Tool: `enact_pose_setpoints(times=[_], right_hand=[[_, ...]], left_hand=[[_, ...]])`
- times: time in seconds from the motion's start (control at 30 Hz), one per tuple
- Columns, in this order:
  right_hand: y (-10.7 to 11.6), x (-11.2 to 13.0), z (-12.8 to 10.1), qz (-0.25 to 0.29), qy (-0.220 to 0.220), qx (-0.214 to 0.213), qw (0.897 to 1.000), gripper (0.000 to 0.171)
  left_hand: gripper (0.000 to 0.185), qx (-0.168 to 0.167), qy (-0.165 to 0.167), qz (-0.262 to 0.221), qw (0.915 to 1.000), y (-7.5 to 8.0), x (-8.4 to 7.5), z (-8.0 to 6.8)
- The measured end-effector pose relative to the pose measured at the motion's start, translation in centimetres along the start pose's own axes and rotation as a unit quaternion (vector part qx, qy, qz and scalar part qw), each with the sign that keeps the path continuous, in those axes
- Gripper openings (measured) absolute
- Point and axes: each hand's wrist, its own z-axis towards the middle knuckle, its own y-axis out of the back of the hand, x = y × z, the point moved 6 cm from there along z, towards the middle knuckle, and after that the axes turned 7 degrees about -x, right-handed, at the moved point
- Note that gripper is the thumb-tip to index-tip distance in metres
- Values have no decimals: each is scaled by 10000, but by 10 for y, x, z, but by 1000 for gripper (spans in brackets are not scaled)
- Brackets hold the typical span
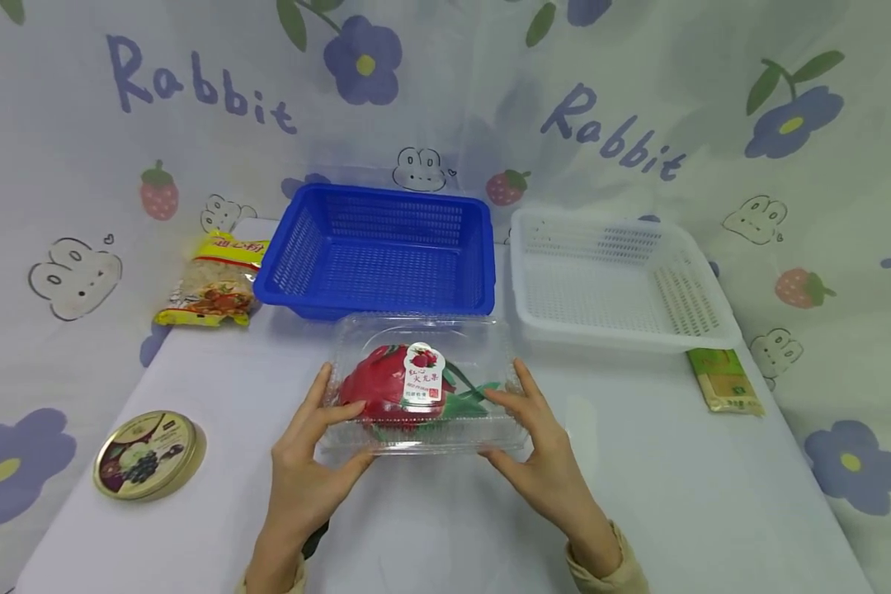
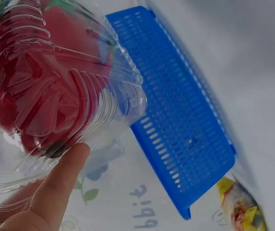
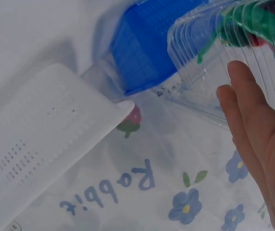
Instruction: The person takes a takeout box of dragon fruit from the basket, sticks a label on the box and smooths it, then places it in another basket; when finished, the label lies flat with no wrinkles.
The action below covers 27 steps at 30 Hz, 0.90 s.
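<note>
A clear plastic clamshell box (image 1: 483,355) is held between both hands in the middle of the head view. Inside it lies a red dragon fruit (image 1: 374,384) with green leafy tips, and a white printed label (image 1: 423,388) sits on the lid. My left hand (image 1: 308,466) grips the box's left side, thumb at the near edge and fingers along the side. On the opposite side my right hand (image 1: 545,462) grips it the same way. The left wrist view shows a finger (image 2: 62,183) against the plastic; in the right wrist view, fingers (image 3: 253,96) lie along the box wall.
Behind the box stand a blue basket (image 1: 374,310) and, right of it, a white basket (image 1: 624,334). A yellow food bag (image 1: 215,280) lies at back left, a round gold tin (image 1: 144,455) at left, and a small green-yellow packet (image 1: 723,381) at right.
</note>
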Motion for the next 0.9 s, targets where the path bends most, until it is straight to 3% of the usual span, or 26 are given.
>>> enact_pose_setpoints(times=[0.2, 0.37, 0.7, 0.9], right_hand=[[1, 1, 3, -73, 161, -180, 9997, 79], [-1, 3, 12, 152, 282, -401, 9987, 77], [-8, 11, 47, 804, 475, -828, 9922, 91], [-11, 12, 62, 760, 531, -1005, 9906, 92]], left_hand=[[59, -157, -301, -1, 9994, 0, -1, 5], [58, -331, -428, -41, 9985, 3, 0, 18], [52, -556, -153, -698, 9959, -2, 5, 61], [50, -753, 66, -732, 9944, -6, 18, 84]])
